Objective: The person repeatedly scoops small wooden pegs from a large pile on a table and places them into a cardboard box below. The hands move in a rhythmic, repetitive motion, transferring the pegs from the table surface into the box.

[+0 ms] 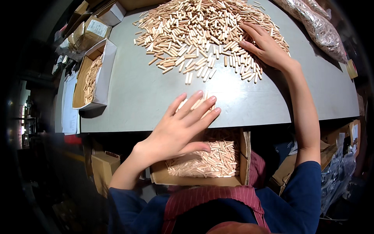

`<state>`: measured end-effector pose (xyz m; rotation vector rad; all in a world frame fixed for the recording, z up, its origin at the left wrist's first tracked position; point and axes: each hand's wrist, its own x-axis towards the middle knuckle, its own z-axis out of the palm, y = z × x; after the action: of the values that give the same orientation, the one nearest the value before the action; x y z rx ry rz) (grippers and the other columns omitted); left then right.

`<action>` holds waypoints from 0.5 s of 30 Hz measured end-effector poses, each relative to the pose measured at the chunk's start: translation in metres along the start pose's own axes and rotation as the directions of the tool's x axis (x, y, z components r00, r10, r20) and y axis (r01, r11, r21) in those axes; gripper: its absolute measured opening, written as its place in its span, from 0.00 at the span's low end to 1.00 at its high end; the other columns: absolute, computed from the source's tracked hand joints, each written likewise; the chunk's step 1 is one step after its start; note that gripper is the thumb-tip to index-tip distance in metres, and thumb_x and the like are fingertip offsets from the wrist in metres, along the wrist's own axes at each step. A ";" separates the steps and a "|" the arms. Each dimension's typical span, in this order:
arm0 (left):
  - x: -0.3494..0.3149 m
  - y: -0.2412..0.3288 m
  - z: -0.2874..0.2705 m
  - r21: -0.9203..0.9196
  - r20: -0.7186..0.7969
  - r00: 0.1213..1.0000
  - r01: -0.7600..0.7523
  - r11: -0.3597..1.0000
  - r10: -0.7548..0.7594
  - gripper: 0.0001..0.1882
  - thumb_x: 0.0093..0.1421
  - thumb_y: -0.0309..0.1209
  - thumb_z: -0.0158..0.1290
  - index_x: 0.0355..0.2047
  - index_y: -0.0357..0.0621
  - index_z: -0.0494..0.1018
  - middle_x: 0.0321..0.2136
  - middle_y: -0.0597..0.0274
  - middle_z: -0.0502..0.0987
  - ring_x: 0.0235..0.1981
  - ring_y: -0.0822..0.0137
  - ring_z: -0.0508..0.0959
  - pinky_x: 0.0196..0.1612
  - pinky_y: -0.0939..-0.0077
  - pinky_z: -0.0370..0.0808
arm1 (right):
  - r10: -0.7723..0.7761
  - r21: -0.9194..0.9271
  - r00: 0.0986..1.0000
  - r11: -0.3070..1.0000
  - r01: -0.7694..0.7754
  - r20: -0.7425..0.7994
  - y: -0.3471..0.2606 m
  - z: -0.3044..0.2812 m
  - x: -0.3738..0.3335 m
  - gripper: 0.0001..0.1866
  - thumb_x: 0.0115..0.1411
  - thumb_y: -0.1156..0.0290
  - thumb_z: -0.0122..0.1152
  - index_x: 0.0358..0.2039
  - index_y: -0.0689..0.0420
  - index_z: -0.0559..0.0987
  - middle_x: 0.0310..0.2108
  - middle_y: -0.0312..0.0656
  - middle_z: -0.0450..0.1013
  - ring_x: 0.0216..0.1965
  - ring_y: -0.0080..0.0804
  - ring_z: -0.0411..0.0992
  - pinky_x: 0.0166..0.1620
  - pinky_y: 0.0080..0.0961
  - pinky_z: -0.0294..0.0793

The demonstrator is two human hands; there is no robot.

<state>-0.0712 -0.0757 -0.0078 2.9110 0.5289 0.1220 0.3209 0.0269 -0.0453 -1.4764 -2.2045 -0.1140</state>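
A large heap of short wooden dowels (194,31) covers the far middle of the grey table (249,103). My right hand (269,47) lies on the heap's right side, fingers stretched out and touching dowels. Near the table's front edge, my left hand (175,130) is spread flat, palm down, over a few loose dowels (201,102) that show between its fingers. Its palm hides whatever else is beneath. Directly below that edge, a cardboard box (198,181) in front of my body holds many more dowels, partly covered by my left hand and thumb.
A white-sided carton (104,74) with dowels stands at the table's left, beside papers (70,103). Taped boxes (91,33) are stacked behind it. Clear plastic bags (317,25) lie along the far right edge. Another carton (104,167) sits below on the left.
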 end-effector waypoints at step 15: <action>-0.050 -0.062 -0.010 -0.766 -0.114 0.887 0.208 0.608 -0.447 0.54 0.74 0.70 0.31 0.76 0.28 0.55 0.75 0.44 0.61 0.77 0.51 0.59 0.79 0.58 0.49 | 0.105 0.029 0.991 0.994 -0.108 0.083 0.003 0.000 -0.001 0.37 0.74 0.46 0.57 0.74 0.56 0.67 0.73 0.50 0.63 0.74 0.47 0.61 0.74 0.38 0.62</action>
<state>-0.1398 -0.0349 -0.0124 1.9510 0.8282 0.5843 0.3236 0.0272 -0.0461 -1.6032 -2.1742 0.0185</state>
